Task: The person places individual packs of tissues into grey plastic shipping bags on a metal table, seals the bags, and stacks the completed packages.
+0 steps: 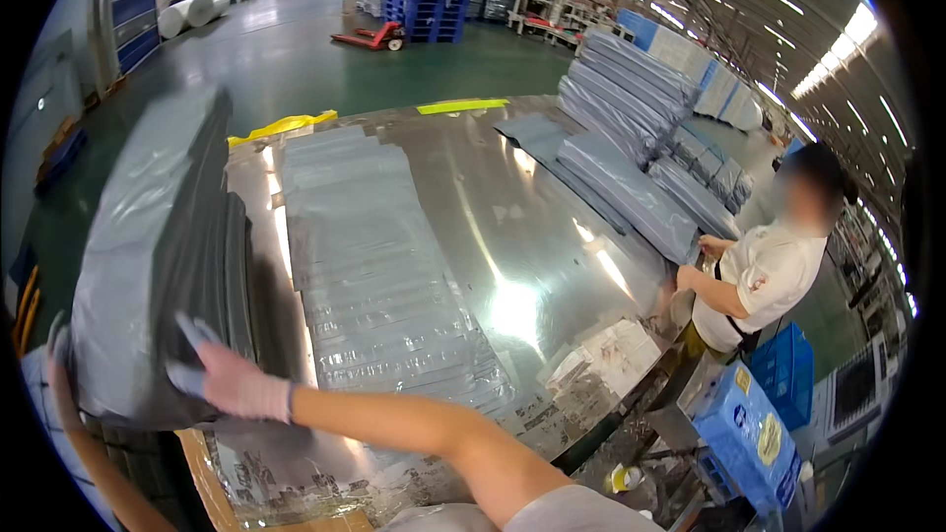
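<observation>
Steadying tall grey bag stack: gloved right hand laid open, fingers spread, on near face. Left hand barely seen at far-left edge, grip not discernible. Even pressure advised; shingled bags lie just right on steel table.

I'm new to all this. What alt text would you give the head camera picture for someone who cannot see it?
A person's gloved right hand presses on a tall wrapped stack of grey sheets at the left of a shiny metal table, with the left hand at the stack's far edge. Overlapping clear plastic bags lie spread beside it. A co-worker in white stands at the table's right.
</observation>
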`<state>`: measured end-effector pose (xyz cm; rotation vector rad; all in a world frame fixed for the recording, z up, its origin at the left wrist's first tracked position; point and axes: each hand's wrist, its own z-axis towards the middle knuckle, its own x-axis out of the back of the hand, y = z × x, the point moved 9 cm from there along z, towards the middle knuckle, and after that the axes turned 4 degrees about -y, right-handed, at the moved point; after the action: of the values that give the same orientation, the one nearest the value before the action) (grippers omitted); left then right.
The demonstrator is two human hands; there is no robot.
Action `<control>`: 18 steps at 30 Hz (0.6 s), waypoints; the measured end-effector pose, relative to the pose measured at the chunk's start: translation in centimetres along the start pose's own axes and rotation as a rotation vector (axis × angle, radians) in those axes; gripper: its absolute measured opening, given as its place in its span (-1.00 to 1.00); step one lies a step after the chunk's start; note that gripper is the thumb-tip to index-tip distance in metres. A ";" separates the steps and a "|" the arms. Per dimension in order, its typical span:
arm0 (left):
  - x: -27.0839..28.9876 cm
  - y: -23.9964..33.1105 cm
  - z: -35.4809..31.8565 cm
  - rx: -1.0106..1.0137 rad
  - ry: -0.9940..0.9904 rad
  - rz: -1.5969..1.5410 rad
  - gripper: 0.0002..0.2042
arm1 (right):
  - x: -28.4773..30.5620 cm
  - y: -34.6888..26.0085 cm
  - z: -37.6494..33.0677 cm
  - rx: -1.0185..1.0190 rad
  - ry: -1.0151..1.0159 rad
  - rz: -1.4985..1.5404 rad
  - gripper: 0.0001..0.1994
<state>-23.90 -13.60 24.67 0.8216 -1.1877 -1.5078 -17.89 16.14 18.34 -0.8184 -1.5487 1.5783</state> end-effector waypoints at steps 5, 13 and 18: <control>1.1 -1.5 -9.9 -0.132 0.623 1.106 -0.61 | 7.1 12.8 -12.9 -0.010 0.112 -0.412 -0.40; -41.8 -11.8 -5.4 -0.240 -0.083 0.870 -0.67 | 12.2 29.8 -34.7 -0.617 0.554 -0.190 -0.69; -54.0 -23.9 3.2 -0.257 -0.292 0.918 -0.76 | 18.2 30.2 -40.5 -0.538 0.698 -0.373 -0.72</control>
<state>-19.65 39.46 -0.99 -0.1498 -1.2865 -0.9728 5.27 53.23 -12.90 -1.1317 -1.4742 0.5060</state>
